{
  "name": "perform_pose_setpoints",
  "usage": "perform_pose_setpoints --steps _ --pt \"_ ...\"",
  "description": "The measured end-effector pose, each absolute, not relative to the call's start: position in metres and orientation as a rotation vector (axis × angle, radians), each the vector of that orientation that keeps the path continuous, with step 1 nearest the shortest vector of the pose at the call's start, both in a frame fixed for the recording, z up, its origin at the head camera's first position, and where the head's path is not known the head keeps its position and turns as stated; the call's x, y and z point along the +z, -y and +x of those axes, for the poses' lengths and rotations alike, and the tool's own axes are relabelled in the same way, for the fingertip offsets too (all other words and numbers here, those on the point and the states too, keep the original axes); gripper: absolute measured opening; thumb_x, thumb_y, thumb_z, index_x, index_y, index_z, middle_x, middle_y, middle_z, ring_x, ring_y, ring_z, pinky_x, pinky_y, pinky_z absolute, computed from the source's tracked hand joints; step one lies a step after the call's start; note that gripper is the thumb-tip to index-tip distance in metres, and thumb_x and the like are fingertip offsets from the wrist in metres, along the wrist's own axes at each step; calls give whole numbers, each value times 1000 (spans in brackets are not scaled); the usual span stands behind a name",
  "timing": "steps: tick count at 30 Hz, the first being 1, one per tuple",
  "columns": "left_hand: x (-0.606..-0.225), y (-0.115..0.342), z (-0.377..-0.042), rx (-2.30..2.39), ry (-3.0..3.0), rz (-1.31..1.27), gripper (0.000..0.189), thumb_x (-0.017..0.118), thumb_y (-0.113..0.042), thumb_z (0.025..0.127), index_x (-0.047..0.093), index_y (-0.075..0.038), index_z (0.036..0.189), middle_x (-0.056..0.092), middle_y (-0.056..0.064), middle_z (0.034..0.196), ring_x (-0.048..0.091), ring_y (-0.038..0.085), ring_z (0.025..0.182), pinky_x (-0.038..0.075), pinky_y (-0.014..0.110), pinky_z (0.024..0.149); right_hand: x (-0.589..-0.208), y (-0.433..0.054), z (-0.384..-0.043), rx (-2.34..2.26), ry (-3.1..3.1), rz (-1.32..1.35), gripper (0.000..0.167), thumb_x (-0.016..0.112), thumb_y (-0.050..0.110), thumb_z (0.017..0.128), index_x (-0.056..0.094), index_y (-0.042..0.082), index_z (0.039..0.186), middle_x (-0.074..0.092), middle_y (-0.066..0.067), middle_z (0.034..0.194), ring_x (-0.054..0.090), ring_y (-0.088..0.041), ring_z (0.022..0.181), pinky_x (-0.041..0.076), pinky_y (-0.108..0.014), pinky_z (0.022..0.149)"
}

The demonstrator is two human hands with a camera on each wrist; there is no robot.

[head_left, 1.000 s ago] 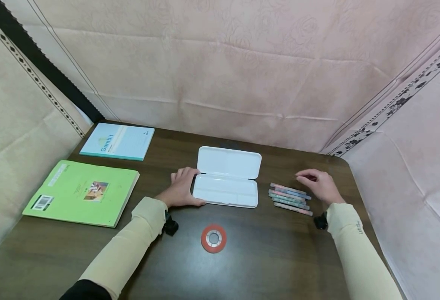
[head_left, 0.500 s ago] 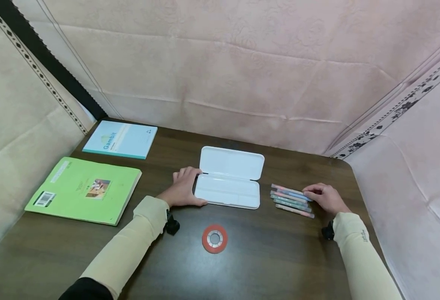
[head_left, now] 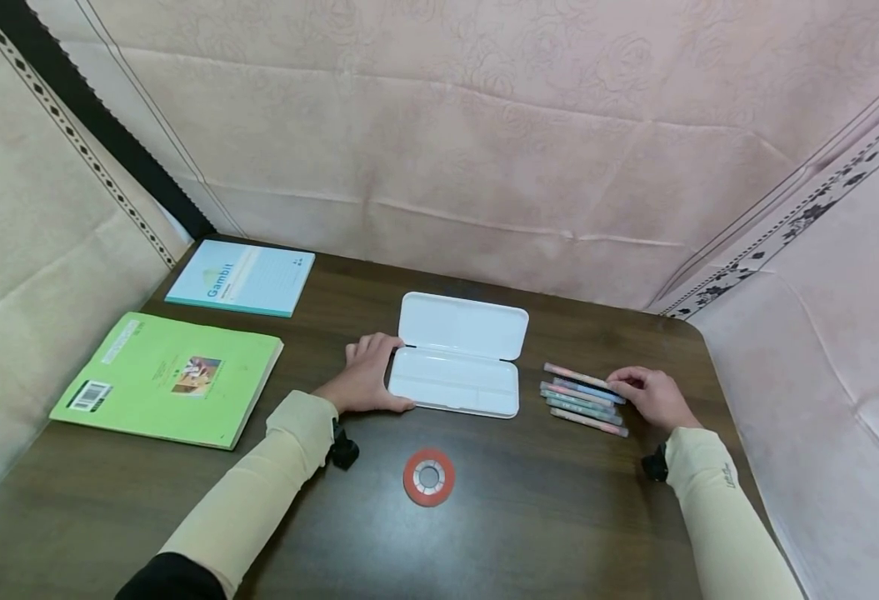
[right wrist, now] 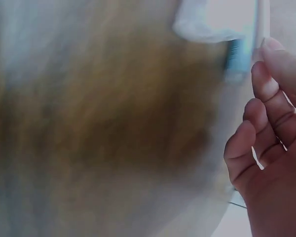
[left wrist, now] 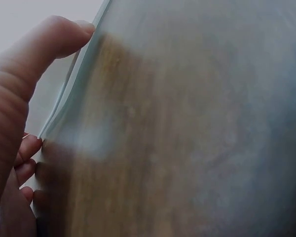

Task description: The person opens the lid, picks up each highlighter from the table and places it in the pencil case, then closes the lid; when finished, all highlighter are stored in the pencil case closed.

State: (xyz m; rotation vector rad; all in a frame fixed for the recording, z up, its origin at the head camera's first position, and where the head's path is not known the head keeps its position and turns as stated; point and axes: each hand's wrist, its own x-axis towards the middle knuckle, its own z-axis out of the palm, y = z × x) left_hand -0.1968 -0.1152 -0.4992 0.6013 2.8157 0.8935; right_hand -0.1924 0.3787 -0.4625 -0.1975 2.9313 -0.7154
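A white pencil case [head_left: 454, 382] lies unfolded on the table, lid tipped back. My left hand [head_left: 364, 375] holds its left end, thumb at the front corner and fingers by the hinge. In the left wrist view the thumb [left wrist: 49, 42] presses on the case's rim. Right of the case lies a row of several slim pastel pens [head_left: 581, 404]. My right hand [head_left: 652, 396] pinches the right end of the rearmost pen, a pinkish one [head_left: 576, 374], between thumb and forefinger. The right wrist view shows the pinch, with the other fingers loosely bent.
An orange-red roll of tape [head_left: 428, 477] lies in front of the case. To the left are a green book [head_left: 162, 379] and a light blue notebook [head_left: 240, 279]. Pale cloth [head_left: 439, 150] hangs behind and on both sides of the dark wooden table [head_left: 529, 517].
My right hand has come down and forward to the pens and taken the rearmost pen's end. That pen has shifted slightly away from the row. The left hand stays on the case.
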Motion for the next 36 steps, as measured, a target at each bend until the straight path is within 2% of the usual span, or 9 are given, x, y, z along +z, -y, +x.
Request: perform_pose_setpoints --steps 5,9,15,22,30,36 --pt "-500 115 -197 903 -2819 619 98 82 -58 65 38 -10 139 43 11 132 33 31 123 21 46 91 -441 -362 -188 -753 -2973 -216 24 59 31 99 71 12 106 70 -9 96 54 -20 76 44 -34 67" --pt "-501 117 -197 898 -2820 610 99 82 -58 65 37 -10 139 43 11 131 32 31 123 21 46 91 -425 -333 -191 -784 -3004 -325 22 59 31 99 70 13 106 69 -7 95 55 -20 77 44 -35 68" --pt "-502 116 -198 889 -2816 602 99 81 -59 65 37 -11 140 43 10 132 32 30 123 21 46 91 -417 -277 -198 -846 -2963 -502 13 64 23 96 71 14 102 69 -3 91 55 -16 74 45 -32 68" --pt "-503 116 -197 900 -2814 602 98 82 -57 66 37 -11 140 43 10 131 33 30 122 20 46 90 -431 -227 -205 -819 -2907 -544 9 68 20 93 72 13 97 68 -3 89 54 -16 71 48 -30 65" --pt "-503 113 -199 905 -2805 619 97 81 -58 66 37 -12 140 43 10 131 33 30 121 20 46 90 -447 -199 -204 -741 -2860 -366 10 70 22 92 73 16 100 69 -2 95 56 -20 82 50 -36 79" --pt "-503 115 -198 913 -2812 611 98 82 -57 66 37 -12 141 43 11 134 32 31 124 20 47 92 -452 -187 -205 -741 -2870 -338 9 69 24 93 73 17 97 68 -1 88 56 -20 78 48 -35 75"
